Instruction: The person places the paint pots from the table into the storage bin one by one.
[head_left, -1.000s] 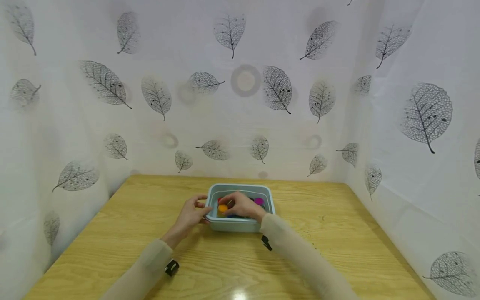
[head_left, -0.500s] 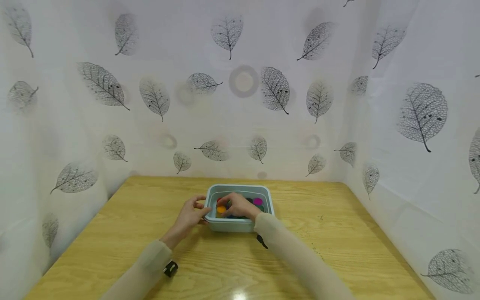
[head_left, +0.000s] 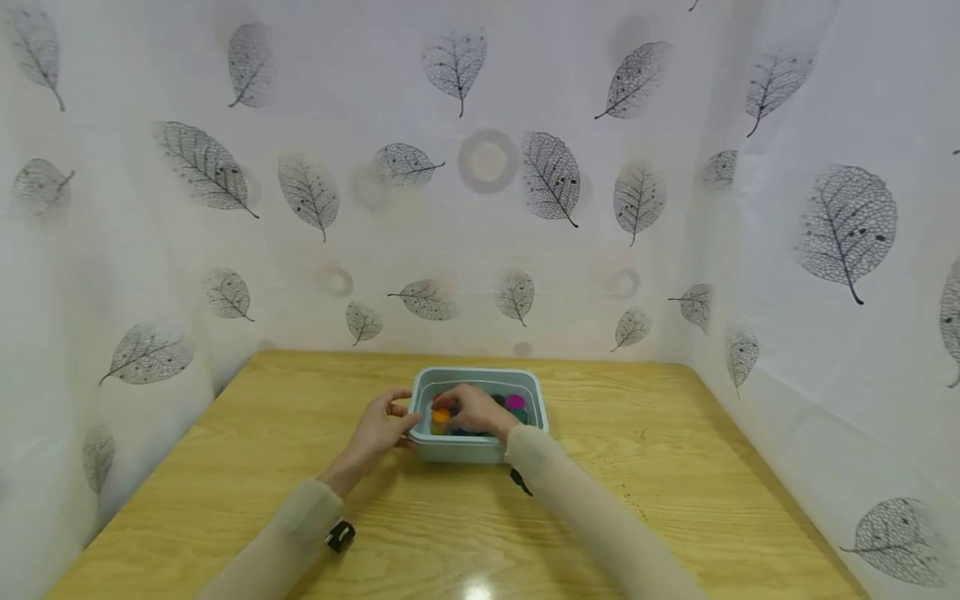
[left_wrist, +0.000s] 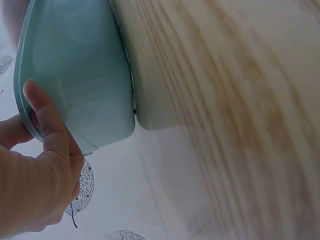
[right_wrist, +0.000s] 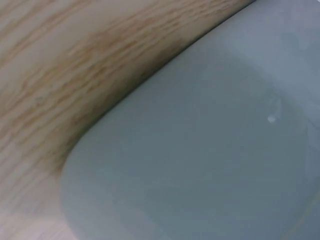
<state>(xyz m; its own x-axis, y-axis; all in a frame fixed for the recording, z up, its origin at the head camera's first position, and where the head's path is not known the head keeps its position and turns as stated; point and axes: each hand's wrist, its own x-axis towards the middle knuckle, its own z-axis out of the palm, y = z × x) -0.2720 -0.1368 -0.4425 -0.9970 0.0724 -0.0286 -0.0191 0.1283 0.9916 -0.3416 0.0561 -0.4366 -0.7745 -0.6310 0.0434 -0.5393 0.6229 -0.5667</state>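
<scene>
A pale blue-green plastic bin (head_left: 468, 451) stands on the table, with several small round coloured pieces inside. My left hand (head_left: 382, 423) grips the bin's left rim, thumb and fingers on either side of its edge; the left wrist view shows a finger of this hand (left_wrist: 47, 155) laid along the outer wall. Inside the bin my right hand (head_left: 476, 411), fingers curled, pinches a small orange-topped pot (head_left: 441, 416) near the left wall. That hand covers part of the contents. Only the bin's outer wall (right_wrist: 190, 150) and the table fill the right wrist view.
In the bin, a magenta round top (head_left: 515, 402) and dark ones show right of the hand. The wooden table (head_left: 622, 433) extends on all sides. Behind it and at both sides hangs a white leaf-print curtain (head_left: 480, 242).
The right hand and the orange-topped pot have shifted slightly left inside the bin, and more of the pot's side shows. The left hand keeps its hold on the rim.
</scene>
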